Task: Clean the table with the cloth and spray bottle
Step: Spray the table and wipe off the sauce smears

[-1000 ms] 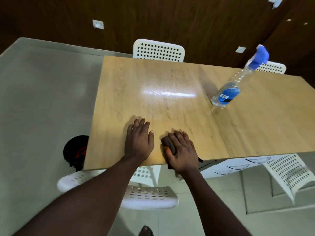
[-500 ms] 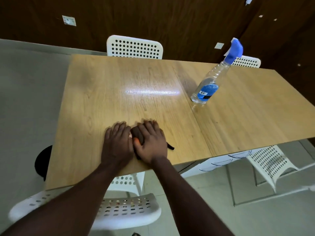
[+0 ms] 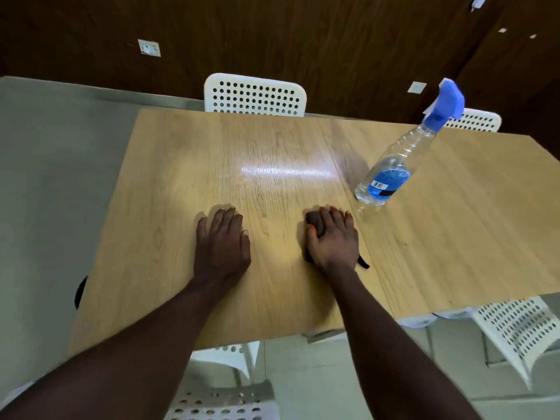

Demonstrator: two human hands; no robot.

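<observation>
On the near half of the table [image 3: 169, 207] our right hand [image 3: 333, 241] is pressed down over the dark cloth [image 3: 315, 221], fingers curled around the wad, one tail poking out by the wrist. Our left hand [image 3: 222, 244] lies flat and open on the wood, well apart from the right, holding nothing, just bracing us. The spray bottle [image 3: 391, 174] stands upright just beyond the right hand, past the seam between the two tabletops. We judge this to be the wiping step. To do it well, we want firm, even pressure, overlapping strokes along the grain, and the cloth spread wider under the palm than this tight bunch. Mind the bottle on the outward stroke; a knuckle could tip it.
</observation>
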